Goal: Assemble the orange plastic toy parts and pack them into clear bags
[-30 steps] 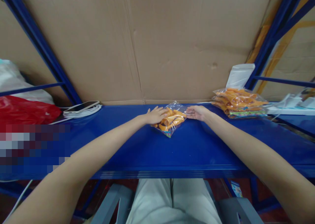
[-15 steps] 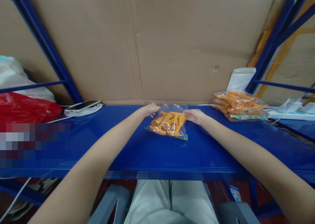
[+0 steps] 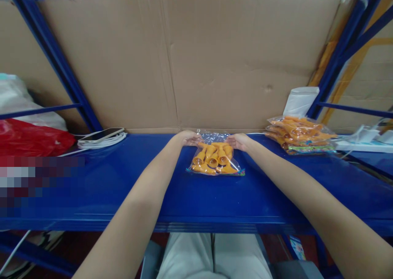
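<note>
A clear plastic bag of orange toy pieces [image 3: 215, 159] lies on the blue shelf [image 3: 196, 197] in front of me. My left hand [image 3: 188, 138] pinches the bag's far left corner. My right hand [image 3: 238, 140] pinches its far right corner. Both hands are closed on the bag's top edge, and the bag hangs toward me with its coloured bottom strip resting on the shelf.
A stack of similar filled bags [image 3: 299, 134] sits at the right, with a white pouch [image 3: 300, 101] behind it. A phone on coiled white cable [image 3: 101, 136] lies at the left, beside a red bag [image 3: 30, 138]. A cardboard sheet [image 3: 196, 58] backs the shelf.
The bag has turned from lying askew to square in front of me. Both hands moved from its sides to its far top corners and closed on them.
</note>
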`<state>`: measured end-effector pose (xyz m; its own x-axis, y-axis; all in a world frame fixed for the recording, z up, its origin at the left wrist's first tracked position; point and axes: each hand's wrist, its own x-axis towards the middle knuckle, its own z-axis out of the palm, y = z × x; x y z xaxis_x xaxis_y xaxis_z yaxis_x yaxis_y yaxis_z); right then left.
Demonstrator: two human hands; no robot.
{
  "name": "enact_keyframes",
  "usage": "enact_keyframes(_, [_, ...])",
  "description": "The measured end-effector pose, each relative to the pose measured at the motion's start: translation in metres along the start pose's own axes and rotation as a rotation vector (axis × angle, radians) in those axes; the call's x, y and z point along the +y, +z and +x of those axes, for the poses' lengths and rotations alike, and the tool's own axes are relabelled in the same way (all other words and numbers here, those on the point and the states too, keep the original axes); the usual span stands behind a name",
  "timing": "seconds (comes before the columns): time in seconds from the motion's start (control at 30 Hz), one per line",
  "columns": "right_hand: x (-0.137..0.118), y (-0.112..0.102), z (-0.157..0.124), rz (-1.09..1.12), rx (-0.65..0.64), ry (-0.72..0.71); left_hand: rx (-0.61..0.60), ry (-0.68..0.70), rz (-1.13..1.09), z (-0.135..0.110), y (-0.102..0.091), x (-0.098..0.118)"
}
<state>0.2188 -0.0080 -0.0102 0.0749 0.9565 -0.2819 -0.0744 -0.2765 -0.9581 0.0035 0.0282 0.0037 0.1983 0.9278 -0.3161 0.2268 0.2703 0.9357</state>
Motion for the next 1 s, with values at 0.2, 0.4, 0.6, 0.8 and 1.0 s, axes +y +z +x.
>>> enact_keyframes(0.2, [0.003,-0.003,0.003,0.032,0.028,-0.055,0.070,0.125,-0.079,0.000,-0.010,-0.011])
enact_keyframes(0.4, [0.008,-0.005,-0.003,0.026,0.048,-0.178,0.064,0.247,-0.089,0.000,-0.013,-0.017])
enact_keyframes(0.6, [0.006,-0.011,0.003,-0.118,0.082,-0.346,0.053,0.320,0.016,0.000,-0.018,-0.018])
enact_keyframes(0.8, [0.002,-0.021,0.006,-0.236,0.120,-0.465,0.129,0.389,0.193,0.000,-0.026,-0.016])
enact_keyframes(1.0, [0.000,-0.017,-0.007,-0.221,0.040,-0.396,0.003,0.299,0.088,-0.006,-0.029,-0.013])
